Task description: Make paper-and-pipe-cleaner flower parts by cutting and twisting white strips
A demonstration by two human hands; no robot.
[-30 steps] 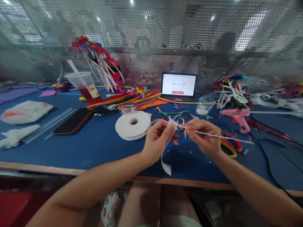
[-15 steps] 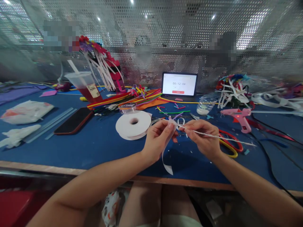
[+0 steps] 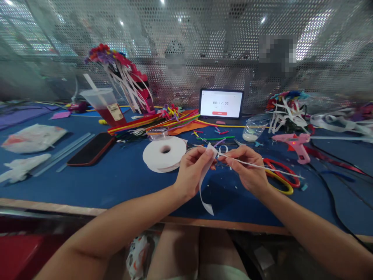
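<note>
My left hand (image 3: 192,171) pinches a white ribbon (image 3: 204,190) near its upper end, and the loose tail hangs down toward the table edge. A thin white stem, like a pipe cleaner (image 3: 274,169), is pinched in my right hand (image 3: 247,167); its long free end sticks out to the right. The stem's other end meets the ribbon at my left fingertips, where the fingers partly hide it. Beyond my left hand lies a white ribbon roll (image 3: 154,151). Scissors with red and yellow handles (image 3: 284,186) rest beside my right wrist.
A pink glue gun (image 3: 300,147) with a trailing cord lies at right. A tablet (image 3: 221,103) showing a timer stands at the back. Colourful pipe cleaners (image 3: 131,126), a drink cup (image 3: 101,105) and a phone (image 3: 91,149) are to the left.
My right hand has shifted slightly left along with the white stem, uncovering more of the scissors' handles. My left hand keeps its pinch on the ribbon.
</note>
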